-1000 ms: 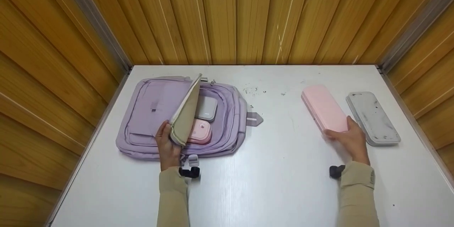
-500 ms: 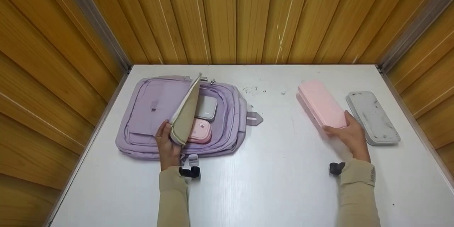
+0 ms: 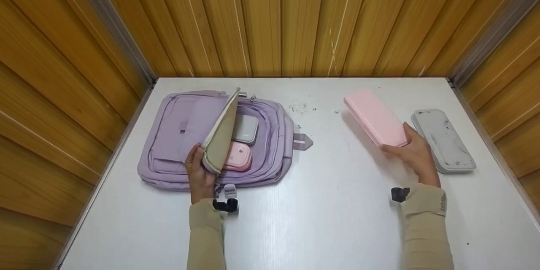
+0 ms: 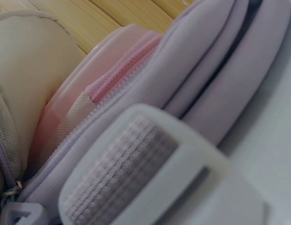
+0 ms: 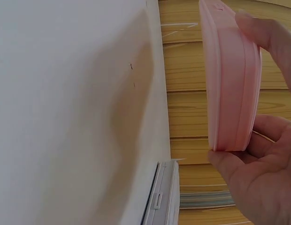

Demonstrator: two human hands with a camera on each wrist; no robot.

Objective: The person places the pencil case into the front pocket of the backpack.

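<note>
A lilac backpack [image 3: 168, 114] lies flat on the left of the white table, its front pocket unzipped. My left hand [image 3: 199, 173] pinches the near edge of the pocket flap [image 3: 221, 143] and holds it folded up. Inside the pocket sit a grey case [image 3: 246, 128] and a small pink case [image 3: 239, 157], both partly hidden by the flap. My right hand [image 3: 415, 156] grips the near end of a long pink pencil case [image 3: 375, 117]. In the right wrist view that pink pencil case [image 5: 232, 84] is raised off the table, thumb on one side and fingers on the other.
Beside my right hand, a grey-white pencil case [image 3: 444, 140] lies on the table [image 3: 312, 219]. A grey strap tab [image 3: 302, 141] sticks out from the backpack's right end. A plastic buckle [image 4: 183, 178] looms large in the left wrist view. Yellow wood-look panels [image 3: 270, 21] enclose the table.
The pink pencil case has risen and shifted left and away from me in my right hand, parting further from the grey-white one. My left hand keeps its place on the flap.
</note>
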